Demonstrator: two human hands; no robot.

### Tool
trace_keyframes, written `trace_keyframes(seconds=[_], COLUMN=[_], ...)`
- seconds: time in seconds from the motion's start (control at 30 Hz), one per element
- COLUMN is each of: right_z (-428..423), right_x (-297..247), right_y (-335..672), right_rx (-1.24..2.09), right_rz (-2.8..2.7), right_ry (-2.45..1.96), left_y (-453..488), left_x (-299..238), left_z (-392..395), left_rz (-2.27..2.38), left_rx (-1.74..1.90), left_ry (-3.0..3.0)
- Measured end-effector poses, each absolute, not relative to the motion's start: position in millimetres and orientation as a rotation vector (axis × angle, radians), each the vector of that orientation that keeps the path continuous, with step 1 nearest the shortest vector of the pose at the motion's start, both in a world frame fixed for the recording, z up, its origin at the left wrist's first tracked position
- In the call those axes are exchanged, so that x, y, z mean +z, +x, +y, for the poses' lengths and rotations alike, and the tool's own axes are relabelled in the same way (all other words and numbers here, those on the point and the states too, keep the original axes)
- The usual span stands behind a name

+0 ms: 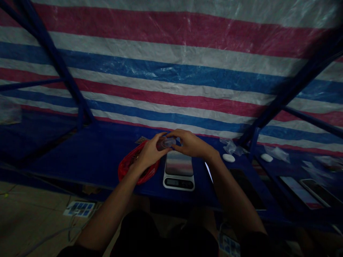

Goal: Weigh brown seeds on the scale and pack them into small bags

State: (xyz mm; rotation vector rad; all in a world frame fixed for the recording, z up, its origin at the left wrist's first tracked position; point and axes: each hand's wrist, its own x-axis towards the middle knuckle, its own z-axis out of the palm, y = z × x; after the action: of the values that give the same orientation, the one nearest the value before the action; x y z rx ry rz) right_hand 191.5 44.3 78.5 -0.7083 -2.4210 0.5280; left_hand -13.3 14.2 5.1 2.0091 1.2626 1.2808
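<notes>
Both my hands meet above a small digital kitchen scale (pixel 178 171) on a dark blue table (pixel 93 157). My left hand (pixel 151 151) and my right hand (pixel 189 142) are closed together on a small clear plastic bag (pixel 166 142) with something dark inside it. Under my left wrist lies a red plastic bag (pixel 128 167) with dark contents. The scale's steel platform is bare and its display is unlit.
White oval objects (pixel 228 157) (pixel 267 157) and crumpled clear bags (pixel 232 145) lie to the right. Phones (pixel 300 191) rest on the right shelf. Blue metal frame struts (pixel 57 64) rise at both sides before a striped tarpaulin (pixel 171 64). A power strip (pixel 79 208) lies on the floor.
</notes>
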Motion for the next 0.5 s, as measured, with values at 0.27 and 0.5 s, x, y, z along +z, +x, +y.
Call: trace_keyframes(seconds=[0.27, 0.5], right_z=[37.5, 32.3], right_x=[47.0, -21.6], right_y=[228.5, 241.9], right_rx=[0.519, 0.579], right_rz=[-2.258, -2.19], right_ry=[-0.92, -1.078], left_y=[-9.8, 3.2], left_x=[11.2, 11.7], left_z=[31.6, 77.1], left_rz=[1.266, 1.147], left_rx=[1.223, 1.26], left_ry=[2.117, 1.984])
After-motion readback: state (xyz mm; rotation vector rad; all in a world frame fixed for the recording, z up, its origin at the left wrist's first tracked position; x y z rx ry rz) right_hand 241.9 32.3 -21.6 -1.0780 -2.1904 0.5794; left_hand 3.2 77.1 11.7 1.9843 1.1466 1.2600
